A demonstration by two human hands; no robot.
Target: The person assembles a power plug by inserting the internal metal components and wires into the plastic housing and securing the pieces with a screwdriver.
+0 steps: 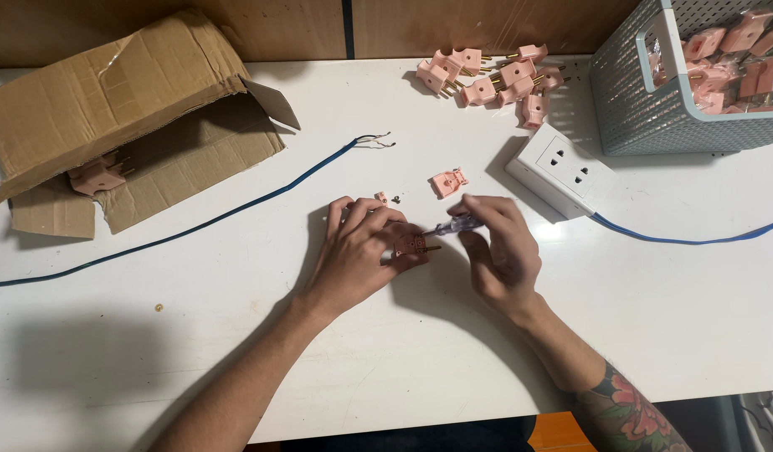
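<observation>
Work surface: white flat table top [403,368]; both hands work near its middle.
Left hand [357,255]: closed around a small pink plastic plug half with brass pins [413,245], pinning it against the table.
Right hand [502,251]: fingers pinched on a slim screwdriver with clear handle [453,226].
Key relation: the plug half lies between the two hands, touching the left hand's fingertips; the right hand is just beside it. The screwdriver's long axis runs roughly left-right, its tip pointing left and down toward the plug half.
Plug half, appearance: pink body, open inner face upward; brass pins project to the right. Finer detail is too small to tell.
Loose parts: a matching pink plastic cover piece [449,182] lies just beyond the hands; a tiny screw and pink fragment [386,199] sit near the left hand's fingertips.
</observation>
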